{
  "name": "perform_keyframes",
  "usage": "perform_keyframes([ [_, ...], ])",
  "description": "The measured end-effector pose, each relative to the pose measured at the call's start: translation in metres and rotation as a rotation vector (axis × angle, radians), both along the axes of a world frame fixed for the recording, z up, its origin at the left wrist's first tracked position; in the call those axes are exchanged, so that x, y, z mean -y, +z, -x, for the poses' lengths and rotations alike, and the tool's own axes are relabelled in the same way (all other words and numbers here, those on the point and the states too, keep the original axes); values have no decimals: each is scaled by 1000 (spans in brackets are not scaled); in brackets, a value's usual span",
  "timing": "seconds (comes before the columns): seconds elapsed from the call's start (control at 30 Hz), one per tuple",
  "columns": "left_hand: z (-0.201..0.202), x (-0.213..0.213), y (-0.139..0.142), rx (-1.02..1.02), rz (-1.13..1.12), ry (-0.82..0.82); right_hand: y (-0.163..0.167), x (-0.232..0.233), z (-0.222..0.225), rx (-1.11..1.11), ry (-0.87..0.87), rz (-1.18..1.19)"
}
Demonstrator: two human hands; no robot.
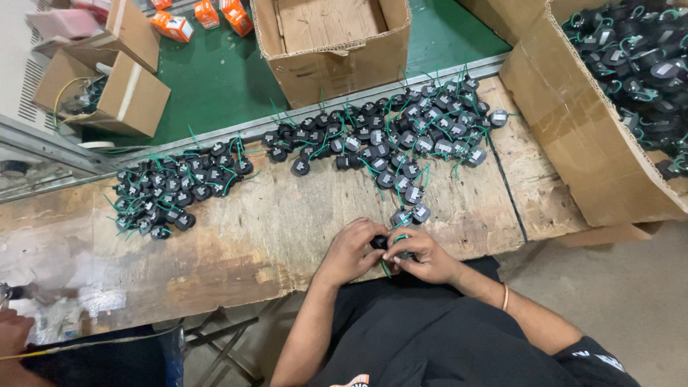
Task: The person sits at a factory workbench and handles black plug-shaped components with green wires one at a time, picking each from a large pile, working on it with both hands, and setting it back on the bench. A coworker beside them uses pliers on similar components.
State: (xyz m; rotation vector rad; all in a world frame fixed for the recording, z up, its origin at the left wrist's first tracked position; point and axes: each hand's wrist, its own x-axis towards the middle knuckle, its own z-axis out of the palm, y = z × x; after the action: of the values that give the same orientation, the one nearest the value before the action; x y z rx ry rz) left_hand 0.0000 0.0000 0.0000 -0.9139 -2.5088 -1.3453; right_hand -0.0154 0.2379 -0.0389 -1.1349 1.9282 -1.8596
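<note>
1. Left hand (351,251) at 6 o'clock of the bench edge, fingers curled in, pinching a small black round part (380,242) from its 9 o'clock side.
2. Right hand (423,256) just at 3 o'clock of the left, fingers bent closed on the same black part; thin green wire (385,269) trailing out beneath the knuckles toward 6 o'clock.
3. Part held between both hands, right over the near edge of the wooden bench (287,229).
4. Two loose parts (410,215) with green leads lying just at 12 o'clock of the hands, apart from them.
5. Large pile (401,132) of identical black parts with green wires spread at 12 o'clock, along the far edge of the bench.
6. Smaller pile (179,190) at 10 o'clock, well apart from the hands.
7. Open cardboard box (333,43) on the green belt (215,79) at 12 o'clock beyond the piles.
8. Big carton (573,129) at 2 o'clock, filled with more of the black parts.
9. Orange bangle (505,296) on the right wrist.
10. Another person's hand (14,333) at 9 o'clock, bottom left corner; grip not readable.
</note>
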Motion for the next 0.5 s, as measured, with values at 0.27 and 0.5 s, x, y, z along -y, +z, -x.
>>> perform_keyframes([
  [0.27, -5, 20, 27, 164, 135, 204, -4, -3, 0, 46, -69, 20],
  [0.5, 7, 27, -6, 104, -676, 756, -3, 3, -4, -11, -252, 93],
])
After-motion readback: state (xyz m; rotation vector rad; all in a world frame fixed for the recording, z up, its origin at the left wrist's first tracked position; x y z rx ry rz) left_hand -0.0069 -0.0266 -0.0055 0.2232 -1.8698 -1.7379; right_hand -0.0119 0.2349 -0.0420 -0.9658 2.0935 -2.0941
